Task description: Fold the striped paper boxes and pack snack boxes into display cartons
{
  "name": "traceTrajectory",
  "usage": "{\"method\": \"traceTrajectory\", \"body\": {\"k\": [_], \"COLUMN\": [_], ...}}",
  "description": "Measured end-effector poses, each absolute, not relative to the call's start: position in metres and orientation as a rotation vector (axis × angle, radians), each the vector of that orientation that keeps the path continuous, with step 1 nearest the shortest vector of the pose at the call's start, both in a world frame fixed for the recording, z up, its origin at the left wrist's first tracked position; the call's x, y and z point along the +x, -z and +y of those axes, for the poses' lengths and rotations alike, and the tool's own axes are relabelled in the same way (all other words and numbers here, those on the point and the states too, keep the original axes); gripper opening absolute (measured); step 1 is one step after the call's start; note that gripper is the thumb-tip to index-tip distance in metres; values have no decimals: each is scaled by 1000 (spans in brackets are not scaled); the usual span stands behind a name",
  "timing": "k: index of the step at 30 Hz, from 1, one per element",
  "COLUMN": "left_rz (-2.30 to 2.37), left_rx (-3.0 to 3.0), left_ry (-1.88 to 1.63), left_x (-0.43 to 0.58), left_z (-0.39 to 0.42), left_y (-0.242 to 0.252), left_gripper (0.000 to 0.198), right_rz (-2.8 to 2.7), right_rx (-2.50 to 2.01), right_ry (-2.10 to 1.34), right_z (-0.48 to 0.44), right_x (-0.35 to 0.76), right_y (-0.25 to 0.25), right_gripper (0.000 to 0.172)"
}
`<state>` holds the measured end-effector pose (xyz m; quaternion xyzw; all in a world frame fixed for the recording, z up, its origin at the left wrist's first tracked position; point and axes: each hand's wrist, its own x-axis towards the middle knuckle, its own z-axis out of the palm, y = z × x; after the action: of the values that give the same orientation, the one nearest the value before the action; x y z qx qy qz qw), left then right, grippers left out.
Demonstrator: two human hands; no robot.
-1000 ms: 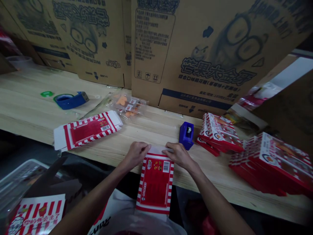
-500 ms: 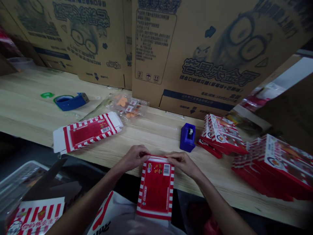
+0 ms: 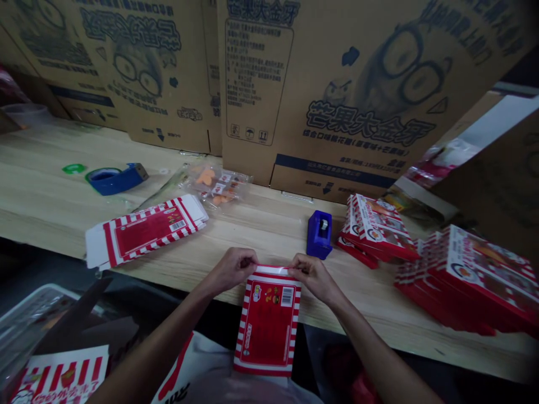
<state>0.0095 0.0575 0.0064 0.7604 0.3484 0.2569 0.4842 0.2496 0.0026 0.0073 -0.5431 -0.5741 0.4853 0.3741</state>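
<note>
A red-and-white striped carton (image 3: pixel 268 320) with a barcode lies over the table's front edge, against my body. My left hand (image 3: pixel 236 268) pinches its far left corner, fingers curled at the flap. At the far right corner my right hand (image 3: pixel 312 274) grips the same flap between thumb and fingers. A white strip shows along the flap between both hands. Beyond my right hand stands a small purple-blue tape dispenser (image 3: pixel 319 234). To the left lies a stack of flattened striped cartons (image 3: pixel 147 231).
Filled striped boxes (image 3: pixel 467 280) are stacked at the right, with a smaller pile (image 3: pixel 377 227) beside them. Large brown cardboard boxes (image 3: pixel 248 151) wall off the back. A blue tape dispenser (image 3: pixel 118 179) and clear candy packets (image 3: pixel 217 184) lie at the left. A plastic bin (image 3: pixel 54 289) sits below the table.
The far flap now shows as a wider white strip between my hands. Both hands keep hold of the carton's corners. The whole view has shifted slightly.
</note>
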Motion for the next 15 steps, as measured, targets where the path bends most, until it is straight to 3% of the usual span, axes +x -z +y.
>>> {"method": "traceTrajectory", "body": {"k": [12, 15], "left_rz": [916, 901], "left_rx": [1838, 1663], "left_ry": [-812, -860], "left_x": [9, 8], "left_z": [26, 23], "left_y": [17, 21], "left_gripper": [12, 14], "right_rz": [-1252, -1219], "right_rx": [-1294, -1358], "right_ry": [-1047, -929], "right_z": [-51, -47], "right_x": [226, 238], "right_y": [22, 28], "right_gripper": [14, 23]}}
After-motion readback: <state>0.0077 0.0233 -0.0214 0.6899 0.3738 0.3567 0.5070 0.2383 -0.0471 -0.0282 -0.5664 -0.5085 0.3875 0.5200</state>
